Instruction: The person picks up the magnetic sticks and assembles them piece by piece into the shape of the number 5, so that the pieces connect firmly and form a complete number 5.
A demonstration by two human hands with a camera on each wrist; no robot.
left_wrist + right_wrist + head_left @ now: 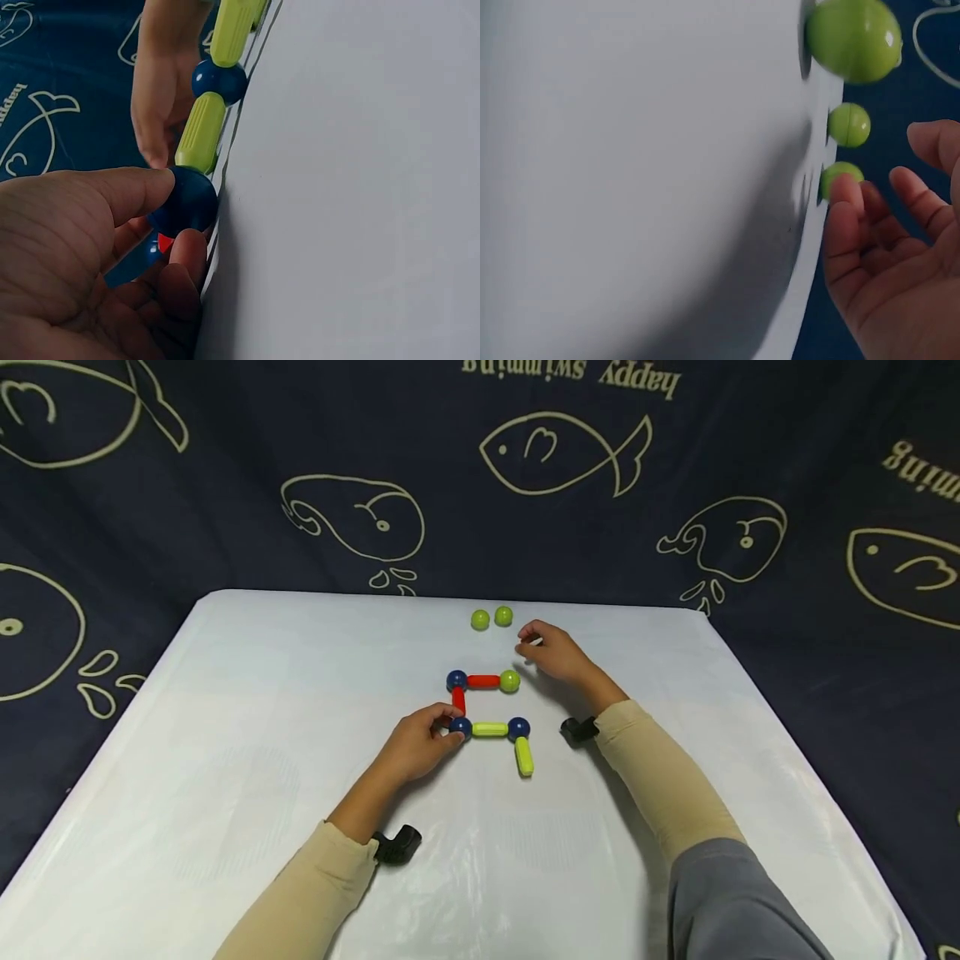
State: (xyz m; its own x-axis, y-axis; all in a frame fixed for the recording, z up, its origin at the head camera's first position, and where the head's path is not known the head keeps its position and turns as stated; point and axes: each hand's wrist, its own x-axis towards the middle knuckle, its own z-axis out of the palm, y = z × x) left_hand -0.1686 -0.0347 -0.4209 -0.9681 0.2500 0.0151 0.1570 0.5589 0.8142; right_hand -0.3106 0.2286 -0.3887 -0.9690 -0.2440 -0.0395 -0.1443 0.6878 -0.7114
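My left hand [414,745] pinches a dark blue ball [186,204] between thumb and fingers, at the near left corner of a joined figure of rods and balls. From that ball a red rod [458,700] runs to a second blue ball [457,680], then another red rod [483,682] to a green ball [510,681]. A yellow-green rod [491,729] links the pinched ball to a third blue ball [519,728], from which another yellow-green rod [524,757] points toward me. Empty, with fingers loosely bent, my right hand [557,653] hovers right of two loose green balls.
The two loose green balls, one left [480,620] and one right [503,616], lie near the far edge of the white-covered table [315,652]. Behind it hangs a dark blue cloth [450,460] with fish drawings. Each wrist wears a small black camera [399,845].
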